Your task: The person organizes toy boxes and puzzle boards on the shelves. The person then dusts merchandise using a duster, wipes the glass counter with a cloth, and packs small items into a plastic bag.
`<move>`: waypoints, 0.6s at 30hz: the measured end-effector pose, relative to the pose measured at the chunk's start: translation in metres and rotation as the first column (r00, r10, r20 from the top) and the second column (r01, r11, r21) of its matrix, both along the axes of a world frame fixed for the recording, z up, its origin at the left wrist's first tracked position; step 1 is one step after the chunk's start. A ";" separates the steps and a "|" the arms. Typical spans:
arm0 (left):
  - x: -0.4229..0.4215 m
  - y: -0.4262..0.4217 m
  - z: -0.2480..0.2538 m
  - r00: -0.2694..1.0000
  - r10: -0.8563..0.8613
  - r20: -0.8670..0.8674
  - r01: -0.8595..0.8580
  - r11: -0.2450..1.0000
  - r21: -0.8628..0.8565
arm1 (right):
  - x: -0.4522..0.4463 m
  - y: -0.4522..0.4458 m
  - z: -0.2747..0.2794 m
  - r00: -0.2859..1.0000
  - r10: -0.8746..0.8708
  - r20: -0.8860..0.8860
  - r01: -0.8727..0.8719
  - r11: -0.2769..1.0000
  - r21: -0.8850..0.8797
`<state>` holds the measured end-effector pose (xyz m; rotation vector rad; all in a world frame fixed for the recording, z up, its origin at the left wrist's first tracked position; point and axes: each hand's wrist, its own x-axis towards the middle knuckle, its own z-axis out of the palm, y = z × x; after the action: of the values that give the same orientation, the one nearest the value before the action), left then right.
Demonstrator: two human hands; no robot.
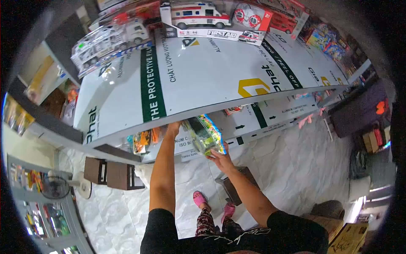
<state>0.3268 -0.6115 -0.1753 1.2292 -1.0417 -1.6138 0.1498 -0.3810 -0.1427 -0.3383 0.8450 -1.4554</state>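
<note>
A toy in clear plastic packaging (206,134) with a green and blue printed edge is held in front of the shelf's front edge. My right hand (220,159) grips its lower right corner, with the fingers bent round the packaging. At its upper left is my left hand (174,127), just below the edge of the white upper shelf (203,80); its fingers are mostly hidden, and whether they hold the package cannot be made out. Part of the lower shelf (253,122) shows behind the package.
On the upper shelf are a boxed ambulance (203,17), packaged trucks (110,42) and colourful packs (325,42). Orange packages (144,139) lie on the lower shelf. Brown stools (114,172), another stool (237,184) and a fan (57,186) stand on the floor.
</note>
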 end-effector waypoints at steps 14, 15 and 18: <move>0.012 0.128 0.037 0.971 0.235 0.048 -0.235 0.972 -0.018 | 0.054 -0.109 -0.015 0.938 0.006 -0.348 0.083 0.967 0.239; 0.021 0.148 0.019 0.971 0.239 0.019 -0.240 0.969 0.054 | 0.052 -0.107 -0.024 0.908 0.011 -0.420 0.079 0.977 0.197; 0.018 0.227 0.003 0.955 0.291 -0.051 -0.258 0.905 0.338 | 0.047 -0.076 -0.054 0.764 -0.084 -0.640 0.155 0.986 0.055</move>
<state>0.3450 -0.3848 -0.1724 1.4250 -0.5163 -1.6457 0.1972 -0.4574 -0.1966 -0.7371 1.5135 -1.4146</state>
